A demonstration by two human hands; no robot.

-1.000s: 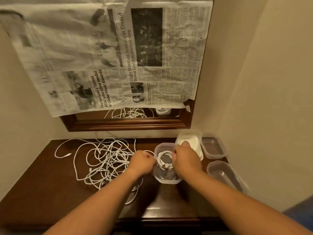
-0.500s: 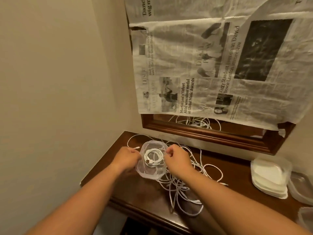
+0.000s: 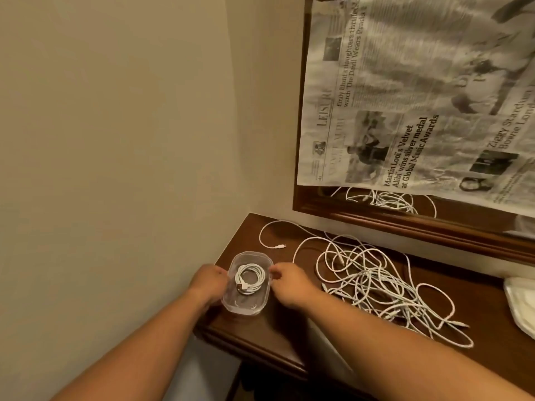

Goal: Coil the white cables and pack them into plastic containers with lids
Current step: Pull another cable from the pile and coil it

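A clear plastic container (image 3: 248, 309) stands at the left end of the dark wooden table (image 3: 269, 340), near its front corner. Inside it lies a coiled white cable (image 3: 250, 277) with its plug showing. The container carries no lid. My left hand (image 3: 209, 281) grips the container's left wall and my right hand (image 3: 287, 285) holds its right rim with curled fingers. A loose tangle of white cables (image 3: 376, 282) spreads over the table to the right of my right hand.
A stack of white lids (image 3: 522, 306) sits at the table's right, cut off by the frame edge. One cable end (image 3: 279, 246) lies behind the container. A newspaper (image 3: 405, 117) covers the wood-framed mirror (image 3: 405, 224). A beige wall closes the left side.
Both hands carried the container with the coiled cable from the table's middle-right, over the cable tangle, to the left end. The view turned left with them.
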